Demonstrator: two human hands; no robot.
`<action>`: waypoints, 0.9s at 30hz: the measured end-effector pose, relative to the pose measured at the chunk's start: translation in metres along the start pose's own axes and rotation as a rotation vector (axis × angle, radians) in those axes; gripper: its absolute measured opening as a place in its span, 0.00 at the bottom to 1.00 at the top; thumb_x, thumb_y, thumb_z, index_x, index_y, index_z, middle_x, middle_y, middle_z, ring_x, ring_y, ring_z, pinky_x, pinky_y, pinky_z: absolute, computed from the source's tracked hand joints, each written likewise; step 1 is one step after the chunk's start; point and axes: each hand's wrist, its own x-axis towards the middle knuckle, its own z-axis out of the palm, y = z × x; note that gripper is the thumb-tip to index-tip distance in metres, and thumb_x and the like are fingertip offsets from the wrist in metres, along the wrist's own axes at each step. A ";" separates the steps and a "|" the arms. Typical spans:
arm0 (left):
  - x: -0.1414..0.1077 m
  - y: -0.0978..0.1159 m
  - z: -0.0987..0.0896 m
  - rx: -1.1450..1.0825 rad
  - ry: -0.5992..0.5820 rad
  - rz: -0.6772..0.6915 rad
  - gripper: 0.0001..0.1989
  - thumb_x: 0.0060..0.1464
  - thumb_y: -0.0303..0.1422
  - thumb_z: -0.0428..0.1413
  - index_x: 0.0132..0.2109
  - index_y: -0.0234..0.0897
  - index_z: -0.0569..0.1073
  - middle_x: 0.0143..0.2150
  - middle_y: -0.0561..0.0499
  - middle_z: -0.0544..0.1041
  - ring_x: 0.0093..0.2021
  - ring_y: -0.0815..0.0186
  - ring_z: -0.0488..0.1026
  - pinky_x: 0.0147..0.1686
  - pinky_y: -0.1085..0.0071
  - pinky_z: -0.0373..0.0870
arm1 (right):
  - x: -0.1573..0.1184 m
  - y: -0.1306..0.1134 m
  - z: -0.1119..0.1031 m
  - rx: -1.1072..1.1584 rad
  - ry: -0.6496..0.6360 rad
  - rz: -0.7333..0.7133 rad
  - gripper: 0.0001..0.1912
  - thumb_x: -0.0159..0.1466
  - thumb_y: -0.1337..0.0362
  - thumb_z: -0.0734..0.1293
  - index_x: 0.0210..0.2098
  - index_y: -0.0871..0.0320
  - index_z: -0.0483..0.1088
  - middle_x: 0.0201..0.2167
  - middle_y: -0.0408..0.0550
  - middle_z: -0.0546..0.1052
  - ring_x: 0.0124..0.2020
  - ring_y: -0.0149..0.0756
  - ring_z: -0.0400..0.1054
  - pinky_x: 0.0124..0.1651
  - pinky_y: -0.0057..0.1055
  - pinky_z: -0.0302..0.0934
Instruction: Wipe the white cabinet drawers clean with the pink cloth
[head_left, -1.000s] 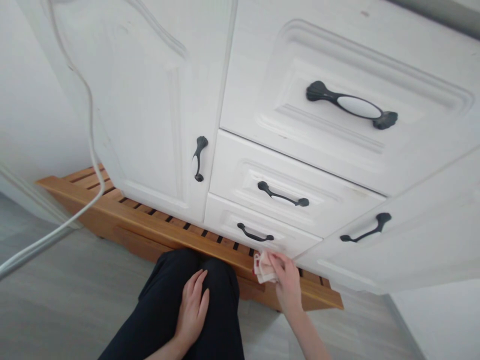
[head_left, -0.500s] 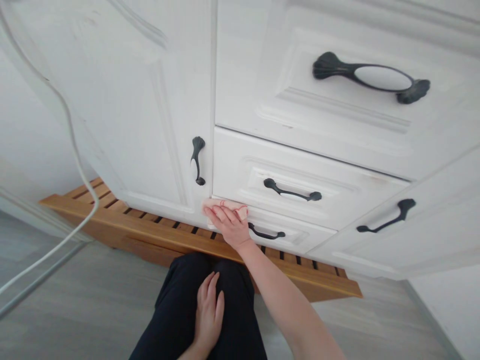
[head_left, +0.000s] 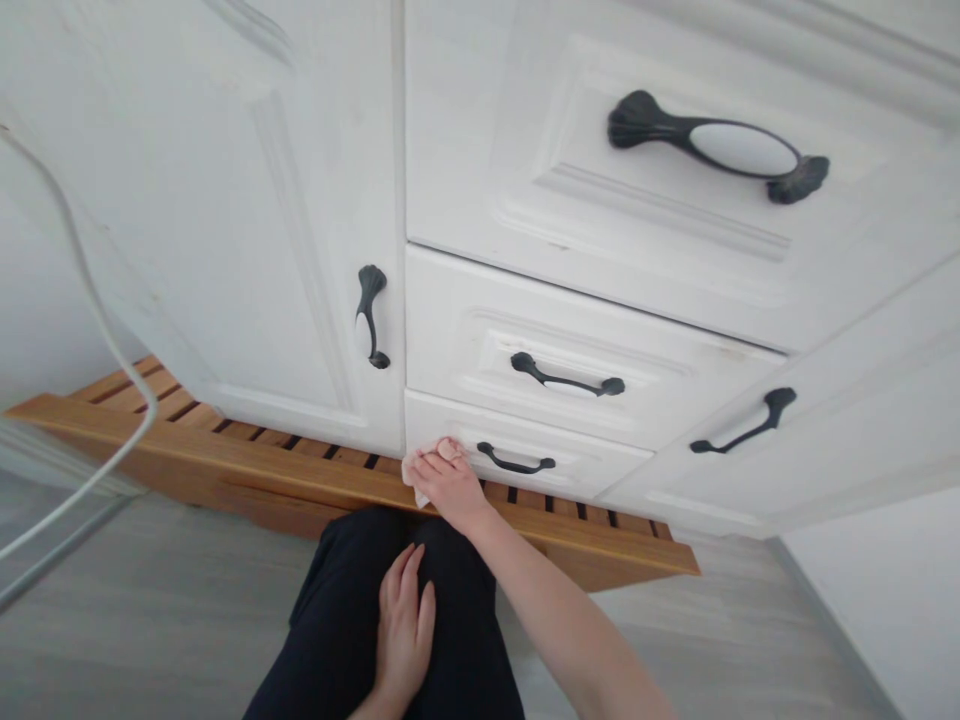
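Note:
My right hand (head_left: 450, 487) presses a pink cloth (head_left: 453, 450) against the lower left part of the bottom drawer (head_left: 570, 440), just above the wooden slats. Part of the cloth sticks out to the left of the fingers. To the right of this hand is the bottom drawer's dark handle (head_left: 516, 462). My left hand (head_left: 405, 620) rests on my dark trousers (head_left: 337, 610), fingers stretched out, holding nothing.
Above are a middle drawer (head_left: 465, 350) and a large top drawer (head_left: 480, 150) with dark handles. A cabinet door (head_left: 225, 250) stands left. A white cable (head_left: 97, 290) hangs at the far left. The slatted wooden bench (head_left: 300, 480) runs below.
My right hand and the cloth have moved down, from the top left corner of the bottom drawer to its lower left part. The view has shifted slightly. My left hand stays on my lap.

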 end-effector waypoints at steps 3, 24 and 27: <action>0.000 0.000 0.000 0.001 -0.009 0.005 0.22 0.67 0.37 0.43 0.64 0.40 0.63 0.62 0.41 0.66 0.64 0.53 0.62 0.62 0.44 0.66 | -0.029 0.015 -0.005 -0.035 0.012 -0.009 0.17 0.73 0.67 0.58 0.59 0.56 0.66 0.58 0.45 0.74 0.58 0.34 0.63 0.59 0.35 0.60; 0.000 -0.001 -0.003 0.008 -0.034 0.004 0.23 0.66 0.41 0.43 0.63 0.38 0.65 0.62 0.40 0.66 0.65 0.51 0.62 0.65 0.43 0.61 | -0.275 0.092 -0.076 0.013 -0.092 0.783 0.27 0.63 0.75 0.62 0.54 0.40 0.75 0.51 0.46 0.77 0.54 0.44 0.66 0.62 0.47 0.52; 0.000 -0.004 0.000 0.007 -0.011 0.010 0.23 0.66 0.41 0.43 0.63 0.40 0.65 0.61 0.40 0.67 0.64 0.51 0.62 0.65 0.42 0.61 | -0.301 0.075 -0.075 0.033 0.005 0.983 0.31 0.58 0.77 0.58 0.54 0.46 0.76 0.49 0.51 0.77 0.49 0.45 0.69 0.55 0.45 0.61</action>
